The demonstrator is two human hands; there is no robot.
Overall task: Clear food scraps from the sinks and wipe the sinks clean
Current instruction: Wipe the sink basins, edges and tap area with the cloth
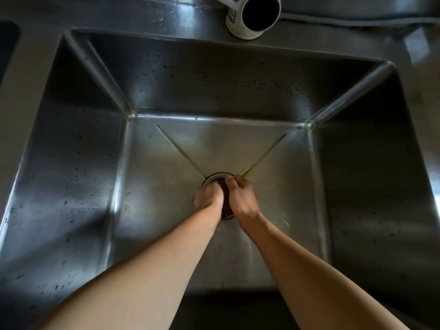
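Both bare arms are reaching down into a deep steel sink (214,144), and the two hands are meeting over the round drain (215,177) in the middle of the sink floor. The left hand (209,195) is lying on the left side of the drain with its fingers curled downward toward the opening; what they are closing on, if anything, cannot be told, since the hand itself is hiding them. The right hand (241,198) is sitting just beside it on the right, fingers bent together with the tips at the far edge of the drain rim; whether they are pinching something is unclear. Small dark specks are dotting the far wall and the left wall. Pale yellowish scraps (127,200) are lying on the sink floor near the left wall. A white mug (252,17) is standing on the far ledge
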